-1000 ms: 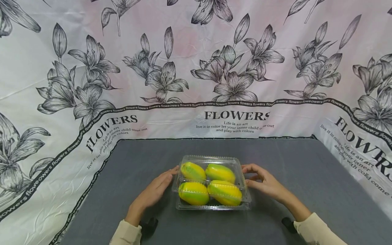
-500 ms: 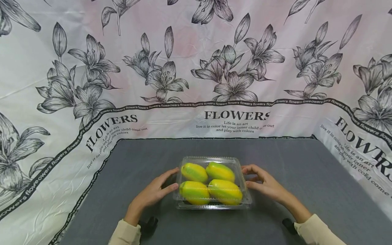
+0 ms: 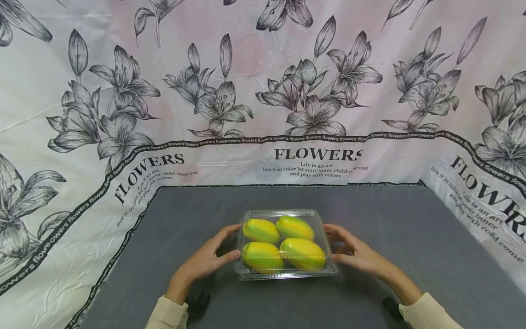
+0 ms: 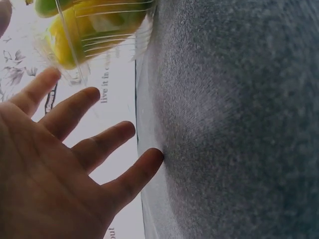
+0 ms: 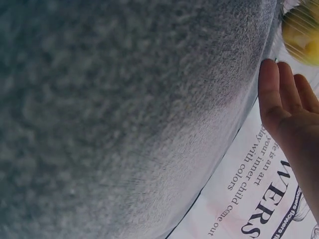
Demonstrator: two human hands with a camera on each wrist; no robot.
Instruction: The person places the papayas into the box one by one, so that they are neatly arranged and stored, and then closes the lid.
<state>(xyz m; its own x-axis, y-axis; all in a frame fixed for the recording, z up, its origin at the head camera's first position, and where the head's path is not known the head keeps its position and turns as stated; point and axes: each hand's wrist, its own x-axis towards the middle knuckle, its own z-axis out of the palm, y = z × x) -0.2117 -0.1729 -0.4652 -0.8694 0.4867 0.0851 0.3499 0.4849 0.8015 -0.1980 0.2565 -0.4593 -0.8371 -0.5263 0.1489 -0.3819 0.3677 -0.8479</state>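
A clear plastic clamshell box (image 3: 287, 275) sits on the grey table, its lid down over several yellow-green mangoes (image 3: 303, 253) in two rows. At its left side is my left hand (image 3: 205, 258), thumb and index fingertip right at the wall. The left wrist view shows that hand's fingers (image 4: 75, 112) straight and spread, close to the box's ridged side. My right hand (image 3: 361, 256) is at the opposite wall, thumb near the front corner and fingers farther back. In the right wrist view its fingers (image 5: 271, 89) extend beside the box, where a mango (image 5: 301, 35) shows through the plastic.
The grey tabletop (image 3: 197, 205) spreads around the box. A white cloth (image 3: 230, 164) printed with flowers and lettering hangs behind it and along both sides. Dark objects (image 3: 199, 304) show by each wrist, near the cream sleeves (image 3: 168, 313).
The lid's front edge has come down over the front mangoes. My left thumb has spread away from its fingers to the box's front left side. The right hand has shifted slightly downward.
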